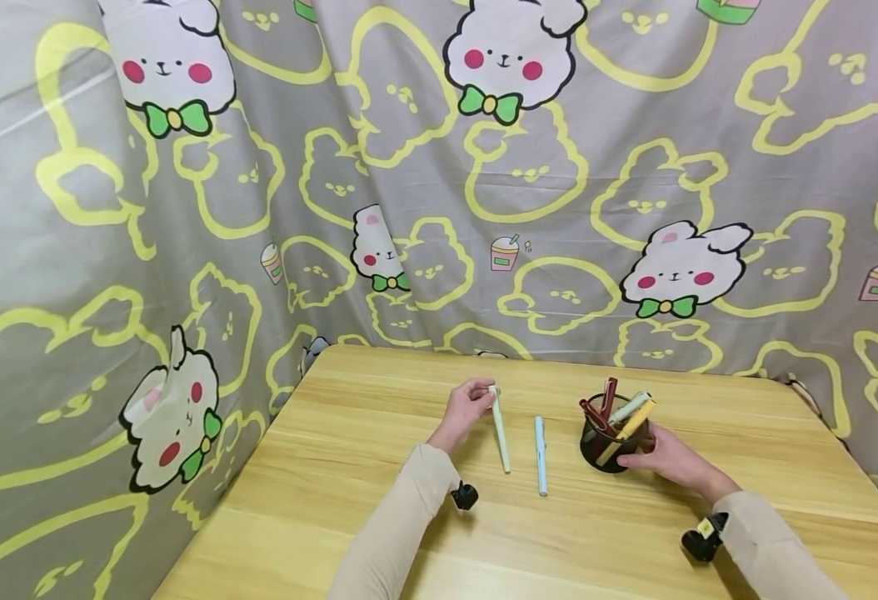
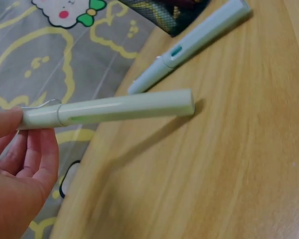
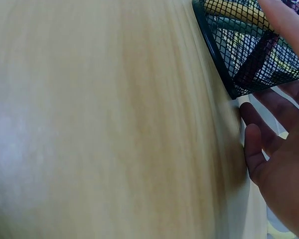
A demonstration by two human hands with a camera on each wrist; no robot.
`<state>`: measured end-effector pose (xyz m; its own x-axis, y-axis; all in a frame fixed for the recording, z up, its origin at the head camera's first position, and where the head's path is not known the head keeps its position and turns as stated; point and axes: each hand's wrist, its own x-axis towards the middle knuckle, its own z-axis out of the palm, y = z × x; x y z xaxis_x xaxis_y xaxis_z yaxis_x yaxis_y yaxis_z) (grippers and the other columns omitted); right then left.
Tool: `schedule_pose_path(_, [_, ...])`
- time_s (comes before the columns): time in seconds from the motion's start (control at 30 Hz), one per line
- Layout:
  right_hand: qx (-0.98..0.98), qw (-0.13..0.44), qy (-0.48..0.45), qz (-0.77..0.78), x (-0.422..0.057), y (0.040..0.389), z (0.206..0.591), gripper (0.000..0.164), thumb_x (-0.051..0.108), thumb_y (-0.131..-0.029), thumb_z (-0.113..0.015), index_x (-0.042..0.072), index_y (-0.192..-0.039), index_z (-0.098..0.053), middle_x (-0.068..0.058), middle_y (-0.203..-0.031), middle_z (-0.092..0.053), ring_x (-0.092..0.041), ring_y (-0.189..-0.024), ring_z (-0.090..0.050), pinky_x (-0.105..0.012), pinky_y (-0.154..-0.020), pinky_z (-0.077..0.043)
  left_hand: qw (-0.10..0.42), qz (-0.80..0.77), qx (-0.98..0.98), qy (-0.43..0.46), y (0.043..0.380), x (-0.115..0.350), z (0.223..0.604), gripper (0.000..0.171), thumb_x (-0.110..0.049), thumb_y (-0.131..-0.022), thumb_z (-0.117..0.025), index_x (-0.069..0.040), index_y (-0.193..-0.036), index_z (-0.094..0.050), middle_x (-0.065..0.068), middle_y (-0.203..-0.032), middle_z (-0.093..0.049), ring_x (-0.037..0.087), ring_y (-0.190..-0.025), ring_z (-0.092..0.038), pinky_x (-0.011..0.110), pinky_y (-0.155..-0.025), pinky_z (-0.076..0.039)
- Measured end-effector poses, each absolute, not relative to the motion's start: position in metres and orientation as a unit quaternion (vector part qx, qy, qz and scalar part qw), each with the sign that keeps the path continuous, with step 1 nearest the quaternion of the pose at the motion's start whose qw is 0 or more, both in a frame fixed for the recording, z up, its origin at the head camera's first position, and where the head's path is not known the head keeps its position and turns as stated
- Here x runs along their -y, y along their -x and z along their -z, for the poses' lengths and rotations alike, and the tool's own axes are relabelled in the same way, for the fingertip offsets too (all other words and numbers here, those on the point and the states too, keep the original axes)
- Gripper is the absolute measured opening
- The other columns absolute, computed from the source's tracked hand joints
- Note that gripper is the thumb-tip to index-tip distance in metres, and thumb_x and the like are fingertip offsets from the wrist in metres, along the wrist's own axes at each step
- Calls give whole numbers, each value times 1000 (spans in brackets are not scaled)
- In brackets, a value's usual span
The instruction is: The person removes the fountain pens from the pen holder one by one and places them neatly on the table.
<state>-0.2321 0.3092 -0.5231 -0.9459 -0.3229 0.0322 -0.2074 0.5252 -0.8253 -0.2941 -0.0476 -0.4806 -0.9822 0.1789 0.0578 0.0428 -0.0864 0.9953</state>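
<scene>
My left hand (image 1: pixel 471 406) pinches a pale green fountain pen (image 1: pixel 501 433) near its clip end, thumb on one side and fingers on the other. In the left wrist view, the pen (image 2: pixel 124 107) slants out over the table, its far end close to the wood. To its right lies a light blue pen (image 1: pixel 541 454) with a clip. My right hand (image 1: pixel 667 458) holds a black mesh pen holder (image 1: pixel 596 446) from its right side, thumb in front and fingers behind. Dark red pens (image 1: pixel 608 396), a yellow pen (image 1: pixel 637 418) and a pale green one stand in the holder.
The wooden table (image 1: pixel 319 467) has rounded far corners. Behind and left of it hangs a grey curtain (image 1: pixel 559 183) with cartoon animals. A small black camera (image 1: pixel 465 497) sits at the left wrist, another (image 1: pixel 703 542) at the right.
</scene>
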Motion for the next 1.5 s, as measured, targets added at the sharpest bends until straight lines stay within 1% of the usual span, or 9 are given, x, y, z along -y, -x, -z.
schedule_pose_path(0.2, [-866, 64, 154, 471, -308, 231, 522, 64, 25, -85, -72, -5, -133, -42, -26, -131, -48, -42, -120, -45, -34, -91, -42, 59, -737, -668, -83, 297, 42, 492, 35, 13, -82, -61, 10, -117, -57, 22, -103, -63, 16, -83, -62, 33, -75, -55])
schedule_pose_path(0.4, [-867, 64, 148, 472, -308, 231, 522, 66, 25, -85, -72, -5, -134, -40, -27, -132, -47, -43, -121, -44, -42, -93, -40, 71, -724, -680, -92, 303, 36, 509, 48, 16, -76, -64, 13, -122, -52, 17, -102, -64, 19, -89, -62, 29, -79, -54])
schedule_pose_path(0.73, [-866, 63, 149, 474, -308, 230, 522, 68, 26, -86, -72, -6, -136, -38, -30, -134, -43, -48, -123, -40, -57, -97, -36, 101, -663, -732, -119, 305, 32, 524, 42, 4, -78, -71, 5, -118, -58, 8, -103, -62, 17, -91, -61, 28, -78, -53])
schedule_pose_path(0.93, [-870, 52, 143, 469, -310, 230, 522, 69, 26, -86, -71, -5, -137, -38, -32, -135, -41, -50, -121, -42, -60, -96, -36, 115, -637, -750, -134, 301, 30, 524, 42, 1, -81, -70, 5, -121, -58, 6, -101, -61, 16, -89, -59, 28, -74, -52])
schedule_pose_path(1.07, [-870, 42, 145, 470, -311, 229, 521, 67, 24, -86, -71, -5, -137, -39, -31, -133, -44, -49, -119, -44, -60, -95, -37, 123, -621, -761, -144, 302, 30, 526, 40, -2, -83, -70, 4, -120, -59, 4, -100, -62, 13, -88, -58, 26, -74, -51])
schedule_pose_path(1.2, [-866, 29, 148, 476, -312, 227, 519, 64, 21, -87, -70, -6, -136, -39, -30, -129, -48, -49, -116, -46, -60, -94, -38, 114, -612, -769, -146, 301, 29, 526, 37, -2, -83, -70, 5, -118, -60, 8, -101, -62, 14, -89, -58, 27, -75, -51])
schedule_pose_path(1.33, [-864, 22, 146, 482, -313, 225, 514, 65, 18, -89, -67, -7, -139, -34, -32, -131, -46, -51, -113, -47, -59, -93, -39, 112, -596, -782, -146, 301, 28, 525, 36, -2, -83, -71, 3, -117, -61, 8, -100, -63, 14, -88, -58, 27, -76, -51])
schedule_pose_path(1.4, [-863, 20, 145, 484, -313, 225, 513, 66, 18, -89, -66, -7, -140, -32, -33, -132, -44, -51, -113, -48, -55, -92, -42, 113, -587, -788, -148, 304, 27, 528, 36, -4, -83, -71, 2, -117, -61, 4, -98, -62, 11, -85, -58, 24, -75, -51])
schedule_pose_path(1.5, [-858, 20, 148, 491, -315, 224, 513, 66, 17, -90, -66, -7, -141, -31, -32, -133, -43, -46, -112, -50, -40, -90, -46, 114, -578, -793, -153, 303, 27, 527, 35, -4, -83, -71, 2, -116, -61, 5, -98, -63, 11, -84, -58, 25, -73, -51])
